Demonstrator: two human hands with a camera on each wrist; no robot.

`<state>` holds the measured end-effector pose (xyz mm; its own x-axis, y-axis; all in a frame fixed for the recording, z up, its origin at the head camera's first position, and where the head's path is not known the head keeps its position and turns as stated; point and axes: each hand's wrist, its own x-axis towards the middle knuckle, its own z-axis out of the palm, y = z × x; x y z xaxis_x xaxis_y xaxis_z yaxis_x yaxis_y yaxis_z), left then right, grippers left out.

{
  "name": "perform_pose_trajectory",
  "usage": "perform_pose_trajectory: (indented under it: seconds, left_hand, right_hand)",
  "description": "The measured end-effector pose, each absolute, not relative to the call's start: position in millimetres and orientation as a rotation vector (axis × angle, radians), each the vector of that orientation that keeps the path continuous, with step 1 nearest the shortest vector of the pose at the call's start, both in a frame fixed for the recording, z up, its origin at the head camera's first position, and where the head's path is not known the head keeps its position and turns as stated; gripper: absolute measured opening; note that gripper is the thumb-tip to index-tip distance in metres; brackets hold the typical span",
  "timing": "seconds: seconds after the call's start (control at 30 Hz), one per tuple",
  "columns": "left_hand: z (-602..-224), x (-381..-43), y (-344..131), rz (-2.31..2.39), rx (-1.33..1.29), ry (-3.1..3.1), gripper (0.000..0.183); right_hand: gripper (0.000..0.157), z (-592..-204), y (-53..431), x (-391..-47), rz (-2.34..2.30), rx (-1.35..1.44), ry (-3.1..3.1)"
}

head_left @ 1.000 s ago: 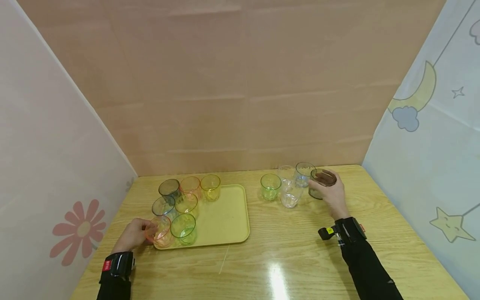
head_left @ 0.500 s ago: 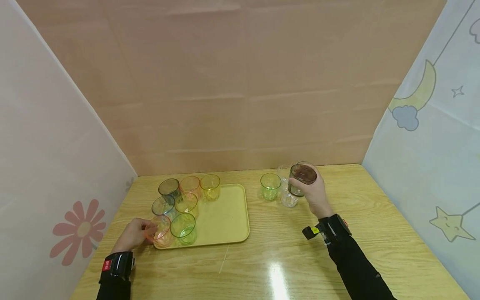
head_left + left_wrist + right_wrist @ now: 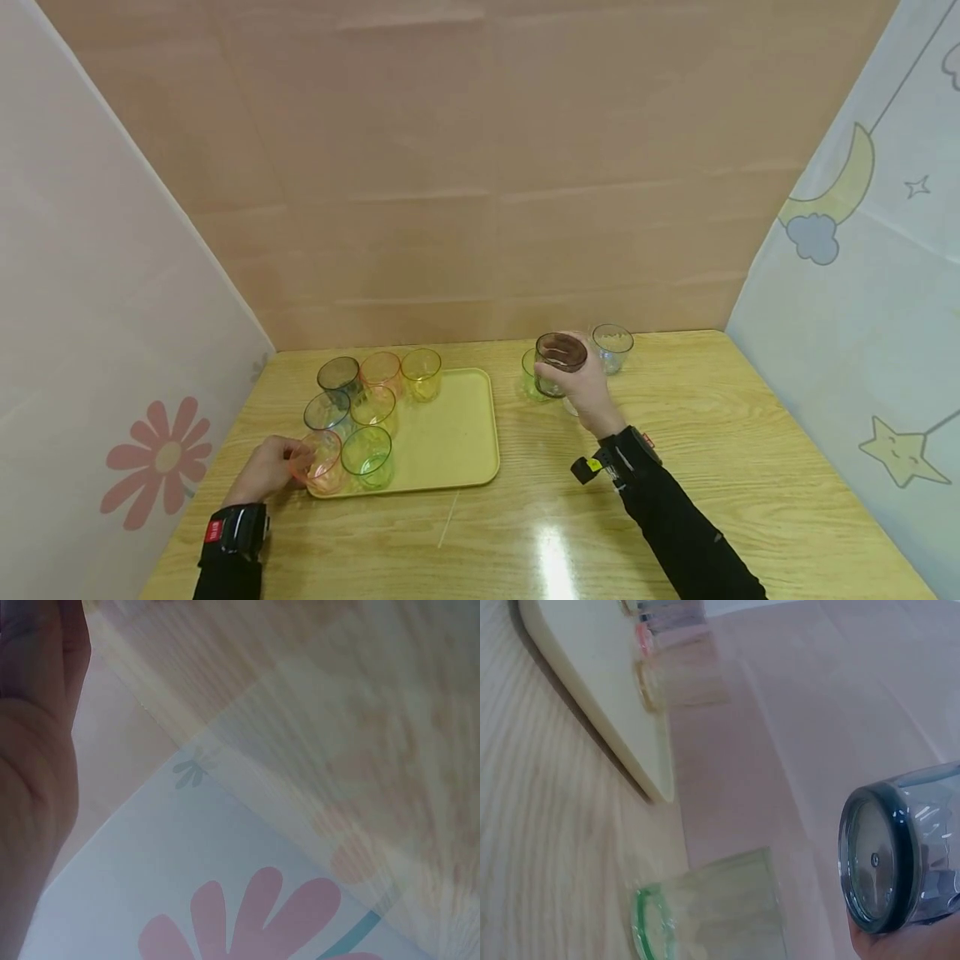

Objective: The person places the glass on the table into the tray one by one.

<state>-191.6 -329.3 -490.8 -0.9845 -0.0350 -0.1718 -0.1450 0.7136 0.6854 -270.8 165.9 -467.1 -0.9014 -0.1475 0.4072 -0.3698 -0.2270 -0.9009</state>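
Observation:
My right hand holds a smoky dark glass round its side, raised off the table. In the head view this glass overlaps the green glass standing behind it. The clear glasses near it are mostly hidden by the hand. On the left, my left hand has its fingers at the side of an orange-pink glass, at the tray's near left corner. Some fingers show through its wall. In the left wrist view, part of the hand fills the left edge, and no whole glass can be made out.
The yellow tray carries several coloured glasses on its left side, among them a green glass and a yellow glass. A bluish glass stands near the table's back edge. Upright panels enclose the table.
My right hand has lifted the smoky glass and carried it left, past the bluish and clear glasses to in front of the green glass. The left hand has stayed in place.

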Motion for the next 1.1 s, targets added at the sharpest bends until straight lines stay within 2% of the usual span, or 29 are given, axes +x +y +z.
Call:
perform_pose_trajectory:
  seconds: [0.07,0.13,0.23,0.3,0.37,0.6,0.9,1.1]
  left_hand:
    - [-491,-191,-330,1.132,-0.153,2.769,0.016]
    - [-492,-191,-331,1.134,-0.158,2.763,0.017]
    - [-492,-192,-332,1.152,-0.177,2.74,0.018]
    - [-493,-192,-333,1.15,-0.171,2.738,0.018]
    - [-493,-193,-333,1.146,-0.168,2.741,0.018]
    - [-493,-194,-331,1.11,-0.174,2.768,0.016]
    - [-494,-194,-330,1.137,-0.188,2.745,0.017]
    - [-494,-195,-331,1.127,-0.187,2.751,0.016]
  right_hand:
    - [0.067,-464,157,-266,2.264,0.586,-1.909]
    - [0.063,-488,154,-281,2.313,0.668,-1.873]
    - [0.062,-490,142,-279,2.313,0.704,-1.882]
    - [0.065,-491,134,-278,2.312,0.712,-1.9]
    - [0.068,-468,122,-259,2.28,0.618,-1.994]
    - [0.068,-466,95,-254,2.342,0.572,-2.144]
    - [0.077,-486,63,-258,2.222,0.657,-2.242]
    - [0.083,-488,44,-258,2.291,0.576,-2.328]
